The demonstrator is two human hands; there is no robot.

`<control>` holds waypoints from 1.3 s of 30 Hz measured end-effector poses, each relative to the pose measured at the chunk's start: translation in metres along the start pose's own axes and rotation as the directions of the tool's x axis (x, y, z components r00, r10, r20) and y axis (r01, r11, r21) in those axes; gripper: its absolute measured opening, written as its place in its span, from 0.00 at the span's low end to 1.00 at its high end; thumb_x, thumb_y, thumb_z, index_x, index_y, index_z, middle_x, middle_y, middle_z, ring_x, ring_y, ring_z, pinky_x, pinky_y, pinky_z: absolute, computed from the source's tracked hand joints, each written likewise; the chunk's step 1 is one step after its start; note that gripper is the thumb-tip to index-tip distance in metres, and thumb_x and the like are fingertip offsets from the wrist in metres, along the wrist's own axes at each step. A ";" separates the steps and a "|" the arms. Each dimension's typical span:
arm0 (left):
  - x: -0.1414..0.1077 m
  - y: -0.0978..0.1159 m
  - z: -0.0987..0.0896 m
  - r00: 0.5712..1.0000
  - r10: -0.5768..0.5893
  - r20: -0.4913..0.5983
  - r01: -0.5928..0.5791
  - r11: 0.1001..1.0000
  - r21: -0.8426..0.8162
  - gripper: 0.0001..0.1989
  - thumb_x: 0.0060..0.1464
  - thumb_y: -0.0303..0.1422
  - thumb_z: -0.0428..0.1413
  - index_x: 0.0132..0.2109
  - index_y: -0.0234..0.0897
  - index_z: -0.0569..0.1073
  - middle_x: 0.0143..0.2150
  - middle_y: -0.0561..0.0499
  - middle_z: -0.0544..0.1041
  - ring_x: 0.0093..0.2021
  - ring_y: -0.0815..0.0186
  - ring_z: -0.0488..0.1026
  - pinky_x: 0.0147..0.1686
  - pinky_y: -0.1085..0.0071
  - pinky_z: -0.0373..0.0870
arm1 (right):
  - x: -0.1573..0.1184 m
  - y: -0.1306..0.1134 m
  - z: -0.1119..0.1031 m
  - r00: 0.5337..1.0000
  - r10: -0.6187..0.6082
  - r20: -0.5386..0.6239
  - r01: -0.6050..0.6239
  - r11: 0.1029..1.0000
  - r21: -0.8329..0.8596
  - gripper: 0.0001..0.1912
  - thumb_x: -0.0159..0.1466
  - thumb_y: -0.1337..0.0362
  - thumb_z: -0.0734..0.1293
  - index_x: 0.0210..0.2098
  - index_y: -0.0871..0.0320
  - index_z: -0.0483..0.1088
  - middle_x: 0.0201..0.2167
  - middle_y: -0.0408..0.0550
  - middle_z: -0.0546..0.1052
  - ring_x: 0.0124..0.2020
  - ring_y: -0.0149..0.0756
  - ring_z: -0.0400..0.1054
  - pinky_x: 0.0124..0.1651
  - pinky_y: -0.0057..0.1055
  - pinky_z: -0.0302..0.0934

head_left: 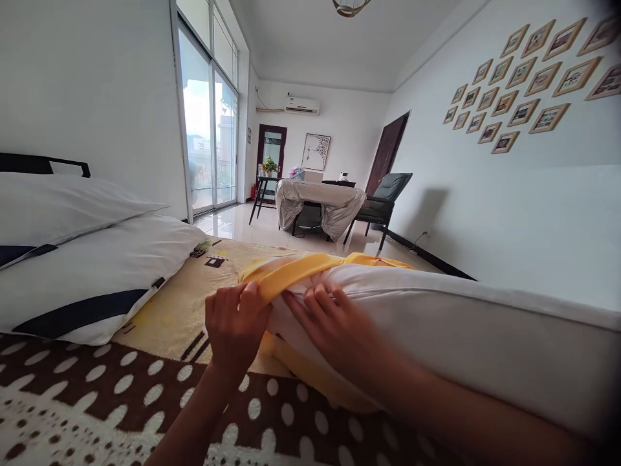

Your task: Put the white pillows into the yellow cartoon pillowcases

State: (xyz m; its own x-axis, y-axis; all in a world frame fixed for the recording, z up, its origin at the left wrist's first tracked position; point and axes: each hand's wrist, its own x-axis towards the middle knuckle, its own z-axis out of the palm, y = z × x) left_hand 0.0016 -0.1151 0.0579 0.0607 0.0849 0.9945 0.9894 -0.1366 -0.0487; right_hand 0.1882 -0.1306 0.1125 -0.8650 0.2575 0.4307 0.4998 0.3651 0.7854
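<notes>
Brown dotted blanket (287, 437) lies under the white quilt (485, 343) at right: probably limp, bulky, best held by its edge. Left hand (235, 327) grips the yellow cloth (301, 268); right hand (344, 327) pinches the quilt.

So, bed (169, 317) here is pretty busy lol. Patterned cover: pale yellow stretch with dark little motifs, then brown band with white ovals, then whitish part with brown dots up front. Two white pillows (116, 259) at left end, one partly on top of other, both showing dark navy patches. Big puffy white bedding (485, 323) sprawled across right side, kinda bunched at near-middle end. Yellow fabric (301, 268) runs over that end, more yellow peeking out underneath.
</notes>
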 end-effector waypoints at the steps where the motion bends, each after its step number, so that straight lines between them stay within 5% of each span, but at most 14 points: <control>1: 0.000 -0.001 -0.001 1.000 0.003 0.022 -0.002 0.999 -0.034 0.06 0.53 0.29 0.56 0.38 0.33 0.69 0.26 0.51 0.72 0.27 0.64 0.68 0.33 0.67 0.60 | 0.004 0.000 0.001 1.000 -0.009 0.006 0.009 1.000 0.026 0.22 0.65 0.70 0.54 0.58 0.68 0.60 0.41 0.57 0.73 0.42 0.44 0.64 0.47 0.44 0.57; 7: 0.002 0.018 -0.012 0.999 -0.009 0.035 0.019 0.958 -0.285 0.14 0.54 0.22 0.54 0.49 0.33 0.67 0.24 0.55 0.71 0.23 0.70 0.67 0.30 0.72 0.64 | 0.020 -0.003 0.011 0.994 -0.082 0.073 0.071 0.987 0.142 0.15 0.65 0.69 0.55 0.48 0.64 0.67 0.41 0.55 0.73 0.37 0.42 0.63 0.36 0.39 0.58; 12: -0.010 0.045 -0.016 0.997 0.069 -0.039 -0.079 0.856 -0.512 0.15 0.52 0.18 0.54 0.47 0.30 0.67 0.24 0.53 0.70 0.25 0.68 0.68 0.32 0.68 0.67 | 0.012 -0.021 0.030 0.991 -0.119 0.069 0.112 0.989 0.091 0.16 0.63 0.66 0.59 0.48 0.63 0.69 0.48 0.57 0.72 0.49 0.50 0.62 0.50 0.46 0.56; 16: -0.015 0.052 -0.014 0.991 0.133 0.032 -0.089 0.805 -0.587 0.14 0.52 0.18 0.52 0.47 0.30 0.65 0.25 0.52 0.70 0.26 0.67 0.67 0.31 0.68 0.67 | 0.001 -0.027 0.046 0.996 -0.062 0.057 0.055 0.992 0.110 0.17 0.63 0.66 0.60 0.50 0.60 0.69 0.53 0.56 0.70 0.53 0.50 0.60 0.55 0.46 0.53; 19: -0.017 0.048 -0.005 0.991 0.004 0.132 0.078 0.788 -0.611 0.15 0.51 0.18 0.51 0.47 0.33 0.64 0.28 0.52 0.72 0.27 0.69 0.69 0.32 0.72 0.68 | -0.001 -0.010 0.036 0.996 -0.055 0.066 0.036 0.965 0.261 0.18 0.62 0.67 0.60 0.52 0.62 0.68 0.51 0.57 0.71 0.54 0.49 0.61 0.56 0.47 0.54; 22: -0.021 0.042 0.006 0.939 -0.204 0.277 0.329 0.769 -0.548 0.16 0.49 0.21 0.51 0.45 0.37 0.63 0.28 0.56 0.71 0.25 0.70 0.69 0.27 0.76 0.67 | 0.001 0.026 0.002 0.979 -0.090 0.181 -0.009 0.873 0.488 0.23 0.60 0.64 0.64 0.54 0.61 0.66 0.53 0.57 0.70 0.56 0.47 0.60 0.58 0.45 0.55; 24: -0.021 0.040 0.008 0.911 -0.242 0.333 0.389 0.772 -0.502 0.14 0.48 0.22 0.50 0.43 0.38 0.63 0.26 0.57 0.70 0.24 0.71 0.69 0.24 0.77 0.65 | 0.006 0.055 -0.024 0.956 -0.188 0.223 0.009 0.784 0.621 0.22 0.61 0.62 0.64 0.54 0.57 0.67 0.52 0.53 0.71 0.54 0.42 0.63 0.55 0.39 0.59; 27: -0.016 0.043 0.000 0.942 -0.155 0.297 0.289 0.825 -0.486 0.10 0.48 0.21 0.49 0.39 0.37 0.64 0.23 0.58 0.69 0.22 0.71 0.67 0.25 0.75 0.64 | 0.021 0.094 -0.041 0.943 -0.074 0.323 -0.150 0.774 0.615 0.16 0.65 0.66 0.59 0.49 0.53 0.72 0.44 0.49 0.77 0.43 0.37 0.71 0.44 0.33 0.63; 29: -0.012 0.048 -0.012 0.973 -0.034 0.226 0.149 0.845 -0.514 0.09 0.49 0.20 0.49 0.36 0.37 0.65 0.21 0.57 0.67 0.21 0.70 0.66 0.25 0.74 0.63 | 0.035 0.109 -0.034 0.903 0.115 0.414 -0.321 0.821 0.472 0.16 0.65 0.66 0.58 0.48 0.55 0.73 0.42 0.50 0.78 0.40 0.40 0.72 0.41 0.34 0.62; 31: -0.010 0.054 -0.024 0.981 0.094 0.167 0.017 0.824 -0.566 0.08 0.50 0.20 0.50 0.36 0.35 0.66 0.20 0.56 0.67 0.21 0.70 0.65 0.25 0.72 0.62 | 0.052 0.114 -0.016 0.849 0.171 0.499 -0.387 0.844 0.370 0.17 0.66 0.64 0.59 0.51 0.56 0.72 0.44 0.53 0.77 0.44 0.45 0.71 0.42 0.37 0.61; 35: -0.016 0.061 -0.038 0.954 0.291 0.077 -0.170 0.733 -0.658 0.08 0.50 0.21 0.50 0.40 0.29 0.68 0.22 0.51 0.70 0.21 0.67 0.65 0.23 0.69 0.60 | 0.077 0.097 0.027 0.737 -0.032 0.675 -0.410 0.772 0.485 0.28 0.66 0.50 0.57 0.60 0.60 0.62 0.55 0.56 0.70 0.55 0.48 0.64 0.52 0.40 0.58; 39: -0.020 0.064 -0.042 0.916 0.400 0.027 -0.275 0.674 -0.686 0.08 0.50 0.21 0.50 0.39 0.26 0.69 0.20 0.52 0.67 0.19 0.68 0.62 0.20 0.68 0.56 | 0.081 0.073 0.048 0.706 -0.234 0.669 -0.433 0.605 0.669 0.31 0.67 0.47 0.54 0.61 0.62 0.61 0.59 0.57 0.65 0.58 0.44 0.62 0.55 0.38 0.58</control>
State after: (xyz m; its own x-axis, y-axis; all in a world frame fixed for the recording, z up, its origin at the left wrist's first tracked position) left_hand 0.0587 -0.1668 0.0390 0.4553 0.0495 0.8889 0.5601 -0.7921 -0.2428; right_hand 0.1573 -0.0402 0.1836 -0.6974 0.6945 -0.1769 0.7067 0.7075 -0.0085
